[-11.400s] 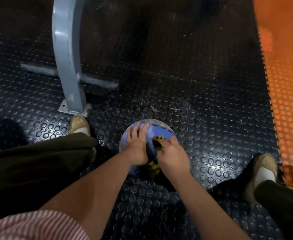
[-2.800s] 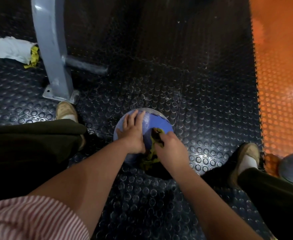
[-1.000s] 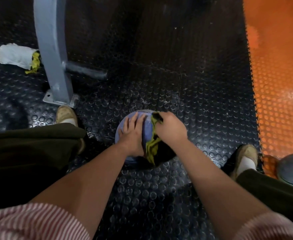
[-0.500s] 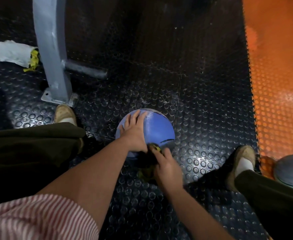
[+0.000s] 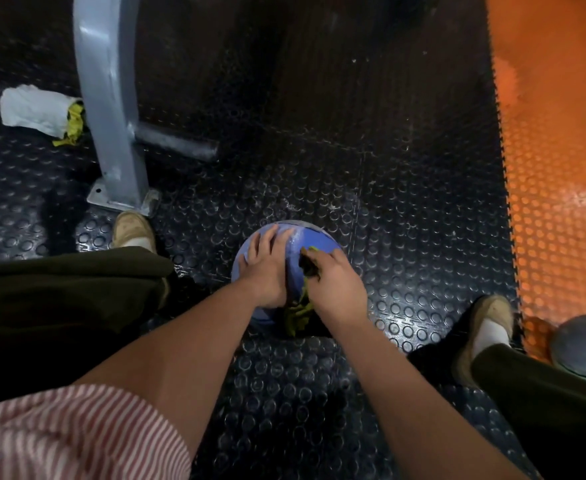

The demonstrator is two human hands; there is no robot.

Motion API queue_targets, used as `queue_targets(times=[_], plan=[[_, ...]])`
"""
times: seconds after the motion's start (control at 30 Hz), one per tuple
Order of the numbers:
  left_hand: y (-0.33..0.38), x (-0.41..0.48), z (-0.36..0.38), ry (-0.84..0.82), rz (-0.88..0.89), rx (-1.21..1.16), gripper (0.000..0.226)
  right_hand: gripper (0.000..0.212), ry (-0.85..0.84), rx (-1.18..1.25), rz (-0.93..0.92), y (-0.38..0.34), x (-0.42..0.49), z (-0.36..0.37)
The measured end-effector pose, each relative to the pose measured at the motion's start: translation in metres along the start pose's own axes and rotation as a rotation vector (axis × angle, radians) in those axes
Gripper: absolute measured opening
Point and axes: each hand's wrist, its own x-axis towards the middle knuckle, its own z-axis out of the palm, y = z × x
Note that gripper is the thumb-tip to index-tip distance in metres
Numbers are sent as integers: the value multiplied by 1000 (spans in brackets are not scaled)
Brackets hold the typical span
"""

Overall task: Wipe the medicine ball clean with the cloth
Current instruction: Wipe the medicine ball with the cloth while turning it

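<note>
Head view: a blue medicine ball [image 5: 314, 237] sits on the black studded floor [image 5: 319, 150] at the middle of the frame, between the left shoe [image 5: 132, 228] and the right shoe [image 5: 485, 320]. The left hand [image 5: 265, 268] lies flat on the ball's upper left, fingers straight and slightly spread, pressing on the surface. The right hand [image 5: 336, 285] is on the ball's right side, fingers curled round a dark and yellow-green cloth [image 5: 296, 315] that it presses against the ball. A tail of the cloth hangs at the ball's lower edge between the two wrists. A pale dusty streak [image 5: 293, 235] shows on the ball just right of the left fingertips. In the upper left a grey metal post [image 5: 108, 98] stands bolted to the floor, with a rolled white rag [image 5: 35, 112] lying left of it. An orange studded mat [image 5: 554, 168] runs down the right edge, and a grey ball [image 5: 582, 344] lies at the lower right, near the right shoe. A striped sleeve [image 5: 70, 431] fills the lower left corner
</note>
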Motion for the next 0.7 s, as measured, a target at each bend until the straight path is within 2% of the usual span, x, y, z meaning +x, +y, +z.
queue_targets(times=[0.13, 0.27, 0.33, 0.53, 0.7], plan=[[6, -2, -5, -29, 26, 16, 131, 46, 25, 51, -42, 15, -46, 17], [8, -5, -1, -32, 33, 94, 133, 41, 50, 50, -6, 20, -45, 18], [6, -7, 3, -26, 34, 119, 129, 39, 86, 39, -14, 14, -30, 12], [1, -9, 6, -17, 31, 112, 115, 31, 19, 31, 81, -12, 29, -12], [-2, -3, -3, 21, 29, 35, 107, 35, 7, 55, 70, -4, -4, -3]])
